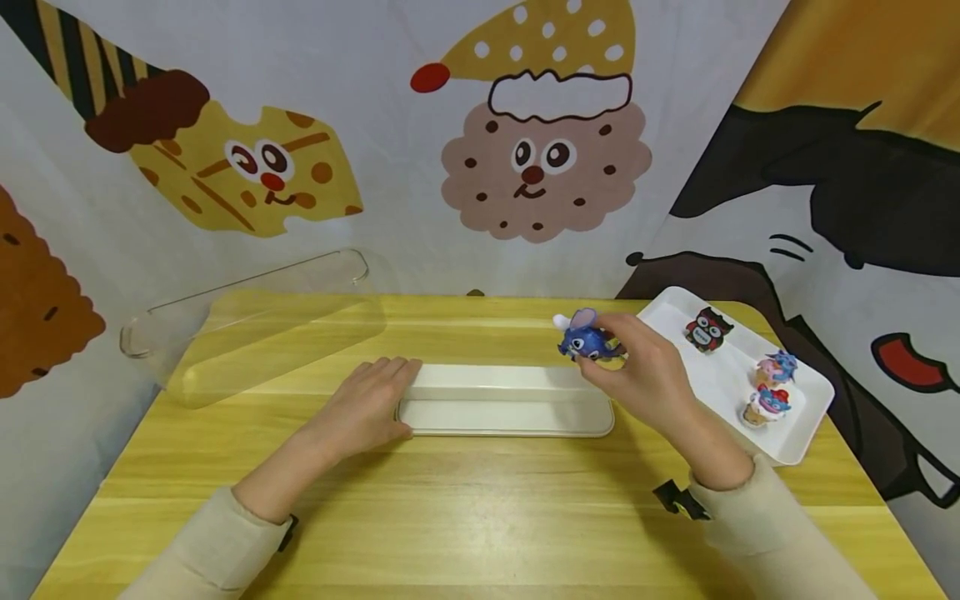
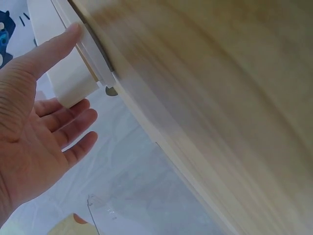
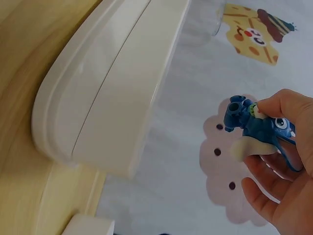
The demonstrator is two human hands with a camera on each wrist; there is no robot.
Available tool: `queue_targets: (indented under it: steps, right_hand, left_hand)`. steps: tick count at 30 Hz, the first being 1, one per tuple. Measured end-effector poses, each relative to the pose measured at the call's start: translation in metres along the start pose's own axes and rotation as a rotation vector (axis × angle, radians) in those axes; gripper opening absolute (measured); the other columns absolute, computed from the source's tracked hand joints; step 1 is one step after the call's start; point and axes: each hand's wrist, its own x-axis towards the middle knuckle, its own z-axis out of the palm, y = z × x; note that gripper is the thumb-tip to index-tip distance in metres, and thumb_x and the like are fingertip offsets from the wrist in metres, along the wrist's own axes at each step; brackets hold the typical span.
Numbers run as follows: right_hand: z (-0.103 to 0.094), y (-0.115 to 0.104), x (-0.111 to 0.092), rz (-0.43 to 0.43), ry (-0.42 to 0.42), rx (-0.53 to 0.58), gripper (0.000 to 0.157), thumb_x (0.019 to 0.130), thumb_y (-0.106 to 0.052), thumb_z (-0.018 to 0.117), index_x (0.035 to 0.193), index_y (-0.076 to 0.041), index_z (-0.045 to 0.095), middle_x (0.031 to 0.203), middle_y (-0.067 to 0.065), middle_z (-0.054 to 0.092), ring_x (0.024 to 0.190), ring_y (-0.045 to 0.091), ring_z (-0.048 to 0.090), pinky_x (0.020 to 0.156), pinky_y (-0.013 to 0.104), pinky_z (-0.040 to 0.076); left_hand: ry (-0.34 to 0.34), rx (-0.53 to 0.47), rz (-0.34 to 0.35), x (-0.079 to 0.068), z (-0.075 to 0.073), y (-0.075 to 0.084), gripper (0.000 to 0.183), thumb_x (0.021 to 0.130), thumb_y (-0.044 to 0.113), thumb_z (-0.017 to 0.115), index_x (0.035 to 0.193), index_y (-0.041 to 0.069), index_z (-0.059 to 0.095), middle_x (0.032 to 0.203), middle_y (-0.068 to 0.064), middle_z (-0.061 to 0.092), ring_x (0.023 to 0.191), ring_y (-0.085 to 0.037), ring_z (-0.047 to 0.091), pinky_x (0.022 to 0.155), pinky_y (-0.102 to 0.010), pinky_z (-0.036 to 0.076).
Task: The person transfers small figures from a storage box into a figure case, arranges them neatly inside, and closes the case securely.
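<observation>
A small blue cartoon figurine [image 1: 588,340] with big ears is pinched between the thumb and fingers of my right hand [image 1: 647,375]. It is held above the right end of a long white stepped stand [image 1: 510,417]; the right wrist view also shows the figurine [image 3: 266,125] in the air beside the stand [image 3: 117,98]. My left hand [image 1: 371,400] grips the stand's left end. Seen from the left wrist, the thumb of the left hand [image 2: 36,127] lies on the front rim and the fingers reach round behind the raised step.
A clear plastic cover [image 1: 277,333] leans at the back left of the wooden table [image 1: 480,517]. On the right lies a white tray [image 1: 720,400] holding an owl figure [image 1: 708,330] and two cone-shaped figurines [image 1: 767,406]. A printed cloth [image 1: 397,167] hangs behind the table.
</observation>
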Motion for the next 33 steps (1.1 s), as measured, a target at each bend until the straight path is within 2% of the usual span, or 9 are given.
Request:
queue_targets:
  steps: [18, 26, 33]
  right_hand:
    - [0.038, -0.037, 0.011, -0.122, -0.035, 0.174, 0.039, 0.072, -0.015, 0.078, 0.107, -0.005, 0.063, 0.107, 0.005, 0.065, 0.092, 0.016, 0.062, 0.072, 0.034, 0.056]
    - [0.057, -0.05, 0.011, -0.169, -0.066, 0.244, 0.04, 0.073, -0.013, 0.079, 0.109, -0.004, 0.063, 0.106, 0.004, 0.064, 0.092, 0.014, 0.06, 0.073, 0.026, 0.055]
    - [0.067, -0.058, 0.012, -0.17, -0.12, 0.296, 0.037, 0.076, -0.013, 0.076, 0.11, -0.006, 0.063, 0.107, 0.002, 0.063, 0.093, 0.012, 0.058, 0.077, 0.026, 0.053]
  left_hand:
    - [0.001, -0.007, -0.004, 0.001, -0.002, 0.0, 0.095, 0.063, 0.032, 0.088, 0.139, 0.0, 0.041, 0.129, -0.013, 0.053, 0.115, -0.028, 0.048, 0.1, -0.047, 0.039]
    - [-0.002, -0.01, -0.02, 0.0, -0.001, 0.002, 0.094, 0.062, 0.031, 0.088, 0.139, 0.001, 0.042, 0.128, -0.012, 0.054, 0.114, -0.027, 0.049, 0.099, -0.046, 0.039]
    - [-0.003, -0.011, -0.024, 0.001, -0.001, 0.001, 0.095, 0.062, 0.031, 0.088, 0.139, 0.001, 0.041, 0.128, -0.012, 0.054, 0.114, -0.027, 0.049, 0.1, -0.046, 0.038]
